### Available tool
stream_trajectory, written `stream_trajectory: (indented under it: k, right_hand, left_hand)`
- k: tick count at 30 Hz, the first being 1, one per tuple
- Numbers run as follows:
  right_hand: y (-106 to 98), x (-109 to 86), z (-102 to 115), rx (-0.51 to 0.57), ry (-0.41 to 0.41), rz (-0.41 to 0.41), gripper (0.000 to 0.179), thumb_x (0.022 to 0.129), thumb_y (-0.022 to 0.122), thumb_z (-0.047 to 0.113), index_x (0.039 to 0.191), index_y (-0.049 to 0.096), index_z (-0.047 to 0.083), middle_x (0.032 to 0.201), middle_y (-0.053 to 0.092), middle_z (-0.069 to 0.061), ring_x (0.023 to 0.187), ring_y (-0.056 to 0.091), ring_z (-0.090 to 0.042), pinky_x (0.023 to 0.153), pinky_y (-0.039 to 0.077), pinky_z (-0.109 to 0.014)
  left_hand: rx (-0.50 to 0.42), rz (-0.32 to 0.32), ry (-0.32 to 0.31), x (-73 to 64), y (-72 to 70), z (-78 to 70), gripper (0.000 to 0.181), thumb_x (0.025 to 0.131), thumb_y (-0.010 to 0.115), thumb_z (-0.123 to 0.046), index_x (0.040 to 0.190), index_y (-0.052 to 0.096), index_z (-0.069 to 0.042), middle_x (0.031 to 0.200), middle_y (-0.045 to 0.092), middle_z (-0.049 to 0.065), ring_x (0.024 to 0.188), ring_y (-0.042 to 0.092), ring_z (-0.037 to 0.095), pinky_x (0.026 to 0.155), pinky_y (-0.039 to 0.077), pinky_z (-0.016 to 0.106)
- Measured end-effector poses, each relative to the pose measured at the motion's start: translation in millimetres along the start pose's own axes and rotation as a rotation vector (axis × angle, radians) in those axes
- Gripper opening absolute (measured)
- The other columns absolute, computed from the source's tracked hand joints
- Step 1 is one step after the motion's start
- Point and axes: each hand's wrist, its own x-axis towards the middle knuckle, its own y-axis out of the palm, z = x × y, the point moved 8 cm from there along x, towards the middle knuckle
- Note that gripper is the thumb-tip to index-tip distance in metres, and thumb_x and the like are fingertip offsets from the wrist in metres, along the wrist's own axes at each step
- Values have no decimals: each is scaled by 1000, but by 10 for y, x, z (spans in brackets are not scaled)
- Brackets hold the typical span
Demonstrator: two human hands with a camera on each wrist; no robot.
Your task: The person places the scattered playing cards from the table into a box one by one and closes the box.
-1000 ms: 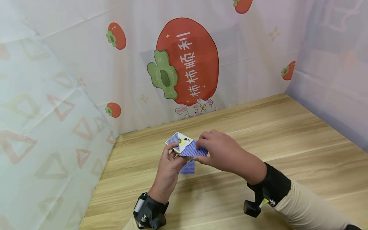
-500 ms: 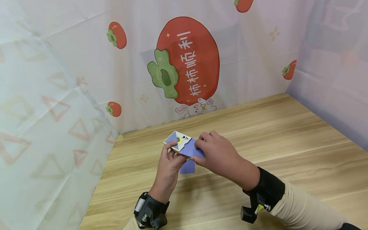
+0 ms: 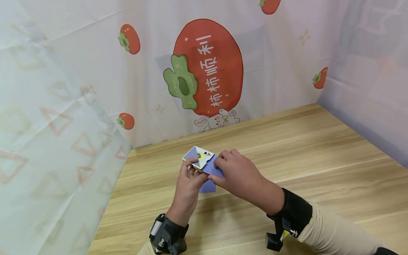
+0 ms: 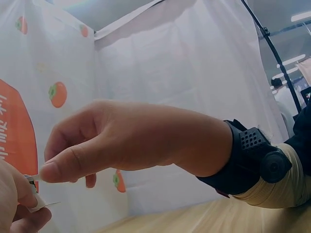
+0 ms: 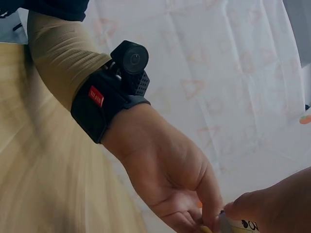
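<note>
My left hand [image 3: 188, 189] grips a playing card box [image 3: 198, 154] printed with an ace of spades, a yellow patch and a blue-patterned corner. From the box's right end protrude blue-backed playing cards [image 3: 213, 168]. My right hand [image 3: 240, 173] pinches their outer end between thumb and fingers. Below the hands, another blue-backed card or cards [image 3: 208, 187] appears to lie on the table, partly hidden. In the left wrist view, a small pale edge [image 4: 40, 204] shows by the left fingertips. The right wrist view catches just a printed part of the box [image 5: 243, 224].
A wood-grain table [image 3: 302, 152] stretches beneath both hands. Behind it hangs a white curtain [image 3: 277, 71] with printed persimmons, and more curtain [image 3: 47, 117] encloses the left side. Each forearm wears a strapped wrist camera [image 3: 274, 242].
My right hand has moved left toward the box, and less of the blue-backed cards sticks out between box and fingers. The left hand stays almost in place.
</note>
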Motion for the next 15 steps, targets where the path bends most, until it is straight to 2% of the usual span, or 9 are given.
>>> stream_trajectory:
  k: [4,8,11,15]
  right_hand:
    - [59,11,28,93,-9,58,44,85,79,47,110,73,12,116,66,-3,108,58,-21,86,55,-33]
    - [57,29,24,231,-35,88,38,85,82,36,111,72,11,119,64,-3,112,59,-20,91,54,-34]
    - [21,63,-41,303,-44,31,32,85,82,27,109,70,10,115,61,-2,102,61,-16,84,55,-29]
    - [15,111,-175,323,-9,-47,28,85,82,22,106,68,10,109,59,-1,92,60,-15,73,53,-24]
  left_hand:
    - [15,8,-5,2,5,9,58,90,63,10,137,34,-8,144,46,21,120,57,21,88,54,27]
    - [6,13,-24,1,7,17,60,88,60,13,137,35,-11,142,47,20,116,58,20,87,52,27]
    - [1,60,-40,-12,49,29,60,88,61,12,137,34,-10,143,45,20,118,57,21,88,52,28]
    - [0,133,-62,-40,121,71,60,89,63,10,137,32,-8,146,42,24,125,55,25,93,52,29]
